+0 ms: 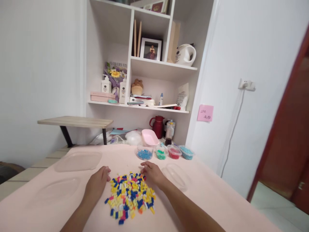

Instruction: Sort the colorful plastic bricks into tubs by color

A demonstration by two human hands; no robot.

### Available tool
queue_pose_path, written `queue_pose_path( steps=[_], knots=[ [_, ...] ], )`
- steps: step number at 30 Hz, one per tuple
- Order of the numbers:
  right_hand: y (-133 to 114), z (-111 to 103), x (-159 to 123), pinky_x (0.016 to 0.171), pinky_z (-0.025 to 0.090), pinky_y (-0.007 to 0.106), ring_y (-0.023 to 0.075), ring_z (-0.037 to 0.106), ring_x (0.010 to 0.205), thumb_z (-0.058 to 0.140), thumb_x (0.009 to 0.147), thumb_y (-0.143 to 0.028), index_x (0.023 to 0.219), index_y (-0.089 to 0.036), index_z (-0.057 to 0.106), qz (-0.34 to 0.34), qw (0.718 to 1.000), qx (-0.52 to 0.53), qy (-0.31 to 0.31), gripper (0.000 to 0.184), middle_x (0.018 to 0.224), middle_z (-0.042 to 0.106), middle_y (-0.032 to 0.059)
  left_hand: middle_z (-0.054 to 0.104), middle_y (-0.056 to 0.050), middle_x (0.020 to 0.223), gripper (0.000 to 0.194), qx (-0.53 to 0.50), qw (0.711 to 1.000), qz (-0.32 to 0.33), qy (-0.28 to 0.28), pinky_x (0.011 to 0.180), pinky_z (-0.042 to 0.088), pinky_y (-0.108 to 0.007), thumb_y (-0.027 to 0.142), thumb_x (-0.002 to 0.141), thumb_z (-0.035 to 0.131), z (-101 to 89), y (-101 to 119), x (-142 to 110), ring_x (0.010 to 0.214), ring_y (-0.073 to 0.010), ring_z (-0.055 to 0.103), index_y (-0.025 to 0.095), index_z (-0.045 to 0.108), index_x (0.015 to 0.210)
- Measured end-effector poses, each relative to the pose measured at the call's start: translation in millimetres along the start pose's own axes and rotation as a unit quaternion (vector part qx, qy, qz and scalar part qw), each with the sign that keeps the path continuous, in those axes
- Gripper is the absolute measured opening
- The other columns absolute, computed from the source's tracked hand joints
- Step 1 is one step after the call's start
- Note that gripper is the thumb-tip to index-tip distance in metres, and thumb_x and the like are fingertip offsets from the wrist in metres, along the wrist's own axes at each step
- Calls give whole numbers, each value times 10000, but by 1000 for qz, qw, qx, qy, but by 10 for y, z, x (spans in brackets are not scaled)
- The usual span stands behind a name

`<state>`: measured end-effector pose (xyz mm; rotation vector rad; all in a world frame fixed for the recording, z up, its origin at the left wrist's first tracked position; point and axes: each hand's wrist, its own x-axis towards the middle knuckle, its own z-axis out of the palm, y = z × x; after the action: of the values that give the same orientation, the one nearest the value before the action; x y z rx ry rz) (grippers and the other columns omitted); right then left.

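Forearms (188, 206) | left hand (98, 182), right hand (153, 174) by pieces (131, 193) | "FLOWERS STU" lettering (118, 64) | handwritten note (205, 113)

Left hand (97, 183): bare, slim-fingered.
Right hand (154, 174): bare, slim-fingered; fine detail indistinct.
Left forearm (78, 215): bare, tapered.
Right forearm (188, 207): bare, smooth, likewise tapered.

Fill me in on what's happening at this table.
A person has both hands at a loose pile of small coloured pieces on a pink-covered table. The left hand is beside the pile; the right hand is at its far edge, though whether it grips a piece is unclear. Four clear tubs of pieces stand beyond.
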<state>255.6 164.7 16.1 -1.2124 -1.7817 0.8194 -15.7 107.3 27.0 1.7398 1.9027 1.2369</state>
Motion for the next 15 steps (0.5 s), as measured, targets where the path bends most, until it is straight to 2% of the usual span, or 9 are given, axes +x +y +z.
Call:
queue_pose_path(
  steps=[2, 5, 9, 11, 13, 15],
  knots=[
    [-19, 30, 48, 795, 463, 362, 220, 625, 837, 327, 928, -492, 1122, -180, 621, -5, 1000, -3, 13, 471, 843, 678, 73, 714, -4, 676, 399, -12, 1000, -7, 2, 745, 463, -325, 479, 872, 309, 6, 6, -5, 756, -218, 668, 243, 622, 797],
    [-107, 80, 163, 881, 448, 388, 231, 607, 936, 357, 919, -500, 1101, -184, 645, -21, 1000, -18, 14, 465, 966, 676, 85, 703, -1, 657, 385, -27, 1000, -12, 7, 754, 458, -325, 464, 871, 314, 5, 27, -16, 755, -217, 665, 239, 615, 788],
    [-277, 223, 314, 1046, 344, 394, 240, 526, 1167, 499, 872, -392, 1060, -178, 684, -66, 996, -37, -41, 340, 1202, 636, 105, 690, -2, 635, 369, -39, 999, -12, 7, 748, 451, -328, 448, 870, 321, 1, 38, -29, 738, -220, 662, 238, 611, 784],
    [-345, 301, 352, 1085, 300, 376, 242, 482, 1235, 582, 822, -352, 1035, -187, 700, -83, 993, -46, -77, 294, 1255, 618, 101, 687, -1, 631, 370, -43, 999, -10, 10, 744, 448, -333, 454, 872, 325, 4, 33, -34, 731, -222, 660, 238, 613, 785],
    [-388, 353, 369, 1078, 309, 377, 247, 496, 1221, 629, 789, -334, 976, -205, 715, -89, 988, -51, -111, 243, 1217, 645, 84, 684, -2, 621, 374, -48, 999, -8, 17, 739, 447, -337, 458, 873, 329, 13, 24, -37, 725, -223, 658, 237, 615, 778],
    [-411, 366, 372, 1013, 377, 380, 239, 574, 1098, 625, 798, -348, 888, -219, 720, -92, 984, -52, -140, 184, 1080, 697, 60, 682, -4, 612, 378, -55, 998, -6, 20, 729, 445, -339, 461, 875, 329, 25, 16, -38, 714, -224, 656, 235, 614, 772]
  ],
)
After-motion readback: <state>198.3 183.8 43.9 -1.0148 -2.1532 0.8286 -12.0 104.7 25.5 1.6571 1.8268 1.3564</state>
